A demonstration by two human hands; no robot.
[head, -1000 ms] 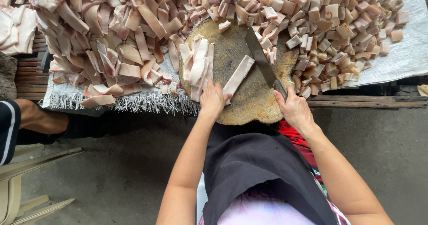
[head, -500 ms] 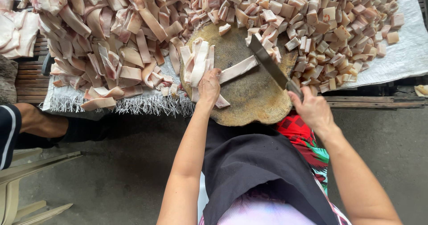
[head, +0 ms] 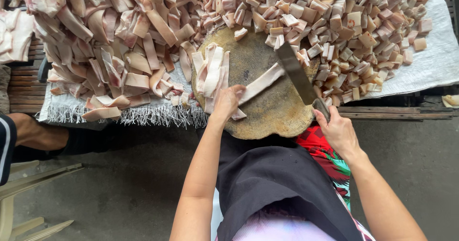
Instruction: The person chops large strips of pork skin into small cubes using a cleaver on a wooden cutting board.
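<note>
Your left hand [head: 228, 99] has its fingers curled down and pressed together on the near end of a pale strip of pork fat [head: 260, 83], pinning it flat to the round wooden chopping block [head: 272, 117]. Your right hand [head: 337, 131] is wrapped tight around the handle of a cleaver [head: 297, 76], fingers closed in a full grip, at the block's near right edge.

The strip runs from under your left fingertips up and to the right, its long axis slanting toward the far right of the block. The cleaver blade slants the other way, from your right hand up and to the left, and meets the strip's far end crosswise. So the free length of the strip lies between your holding fingers and the blade, with your left hand touching it and the blade at the opposite end from your fingers.

Just left of your left hand, a bunch of uncut strips [head: 213, 74] lies on the block. Beyond it to the left sits a large heap of long strips [head: 110, 45] on a white fringed cloth [head: 143, 114]; to the far right, a heap of small cut cubes [head: 344, 26] spreads over the cloth.
</note>
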